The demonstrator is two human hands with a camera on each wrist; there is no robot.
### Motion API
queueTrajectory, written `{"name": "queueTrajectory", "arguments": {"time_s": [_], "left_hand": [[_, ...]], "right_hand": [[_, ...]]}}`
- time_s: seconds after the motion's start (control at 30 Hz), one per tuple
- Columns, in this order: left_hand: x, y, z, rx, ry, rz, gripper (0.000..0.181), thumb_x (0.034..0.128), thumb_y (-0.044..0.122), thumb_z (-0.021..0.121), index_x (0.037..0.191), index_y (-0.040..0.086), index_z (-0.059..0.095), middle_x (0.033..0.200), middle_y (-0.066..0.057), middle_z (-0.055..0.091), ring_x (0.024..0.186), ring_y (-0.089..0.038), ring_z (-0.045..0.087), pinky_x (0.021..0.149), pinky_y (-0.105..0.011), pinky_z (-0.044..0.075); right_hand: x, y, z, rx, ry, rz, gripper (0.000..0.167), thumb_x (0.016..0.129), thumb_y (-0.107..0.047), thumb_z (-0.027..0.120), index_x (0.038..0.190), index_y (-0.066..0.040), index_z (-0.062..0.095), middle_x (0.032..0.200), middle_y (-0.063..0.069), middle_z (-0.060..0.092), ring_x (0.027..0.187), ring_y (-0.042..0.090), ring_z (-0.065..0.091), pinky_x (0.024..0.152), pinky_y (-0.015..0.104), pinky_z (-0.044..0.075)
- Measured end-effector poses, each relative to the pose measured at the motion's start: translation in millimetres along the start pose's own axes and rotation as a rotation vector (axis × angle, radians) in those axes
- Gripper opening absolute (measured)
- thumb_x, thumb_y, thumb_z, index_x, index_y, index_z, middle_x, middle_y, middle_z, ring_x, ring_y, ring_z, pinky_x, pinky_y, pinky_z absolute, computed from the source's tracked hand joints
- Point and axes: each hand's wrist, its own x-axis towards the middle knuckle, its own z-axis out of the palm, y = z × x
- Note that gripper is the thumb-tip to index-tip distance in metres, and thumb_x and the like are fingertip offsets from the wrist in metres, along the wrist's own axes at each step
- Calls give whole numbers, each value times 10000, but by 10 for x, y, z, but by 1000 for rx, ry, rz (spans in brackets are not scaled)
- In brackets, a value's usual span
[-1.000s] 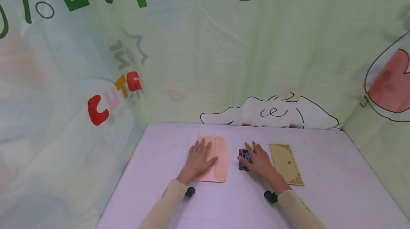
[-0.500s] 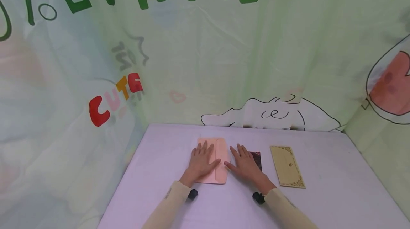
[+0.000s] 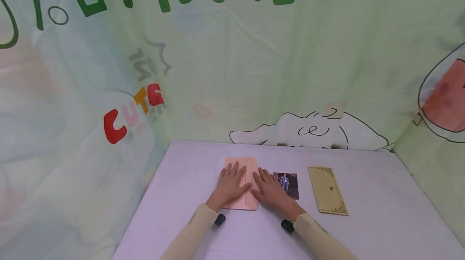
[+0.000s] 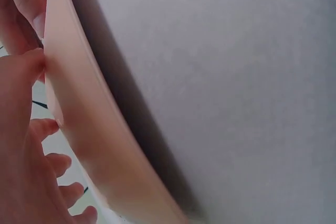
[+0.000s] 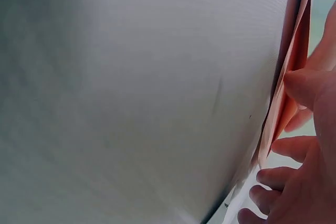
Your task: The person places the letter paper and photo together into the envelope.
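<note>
A pink envelope point(image 3: 251, 202) lies on the lilac table, a crease running down its right part. My left hand point(image 3: 229, 183) rests on its left half with fingers straight and spread. My right hand point(image 3: 269, 190) touches the envelope's right edge with straight fingers, its thumb near the left thumb. In the right wrist view the envelope's edge point(image 5: 278, 108) stands slightly bent up by the right thumb and fingers. Just right of that hand lies a small dark photo point(image 3: 288, 185) of a standing figure, its lower left corner hidden by the hand.
Farther right lies a tan card point(image 3: 328, 191) with ornamental corners, set at a slant. A printed curtain point(image 3: 254, 70) hangs behind the table point(image 3: 378, 211) and along both sides. Each wrist carries a small black camera point(image 3: 288, 226).
My right hand has slid left, off the photo and over to the envelope's right edge, so most of the photo shows again. The left hand stays on the envelope.
</note>
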Motion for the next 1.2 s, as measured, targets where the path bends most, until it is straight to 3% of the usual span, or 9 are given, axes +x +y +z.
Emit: {"name": "queueTrajectory", "arguments": {"time_s": [0.27, 0.43, 0.63, 0.9, 1.07, 1.2], "left_hand": [[23, 52, 2, 41, -21, 3, 703, 1002, 606, 435, 1591, 247, 297, 1677, -114, 223, 1534, -393, 227, 1177, -608, 274], [11, 82, -13, 30, -39, -2, 666, 1006, 558, 463, 1584, 262, 315, 1671, -111, 243, 1525, -400, 249, 1153, -637, 290], [-3, 78, -40, 37, -62, 13, 604, 1027, 493, 439, 1583, 291, 314, 1676, -103, 233, 1526, -389, 254, 1158, -638, 284], [12, 30, -118, 28, -82, 47, 550, 1049, 469, 400, 1565, 284, 357, 1675, -102, 235, 1511, -413, 279, 1141, -623, 330], [87, 5, -141, 46, -108, 57, 579, 1044, 546, 363, 1551, 268, 380, 1683, -68, 221, 1513, -395, 287, 1134, -588, 369], [128, -86, -172, 53, -161, 88, 755, 953, 744, 365, 1546, 277, 377, 1691, -73, 190, 1497, -436, 299, 1102, -605, 398]], "right_hand": [[-11, -47, -6, -32, -8, -5, 655, 1008, -374, 570, 1522, -10, 390, 1628, 254, 264, 1513, 444, 239, 1187, 631, 232], [-26, -69, -24, -51, -5, -57, 611, 1013, -305, 572, 1508, 12, 406, 1623, 231, 296, 1503, 446, 266, 1177, 631, 253], [-40, -101, -59, -80, -67, -95, 570, 1050, -278, 501, 1524, 13, 374, 1619, 213, 316, 1501, 428, 288, 1186, 592, 273], [-66, -159, -94, -105, -61, -64, 566, 1049, -290, 503, 1514, 12, 394, 1609, 212, 341, 1489, 419, 319, 1200, 591, 241], [-81, -141, -53, -156, -33, -39, 575, 1052, -328, 493, 1521, -10, 396, 1612, 192, 347, 1488, 396, 332, 1211, 586, 216], [-76, -138, -31, -165, -31, -58, 574, 1059, -338, 477, 1522, -9, 392, 1613, 189, 347, 1488, 397, 333, 1205, 593, 225]]}}
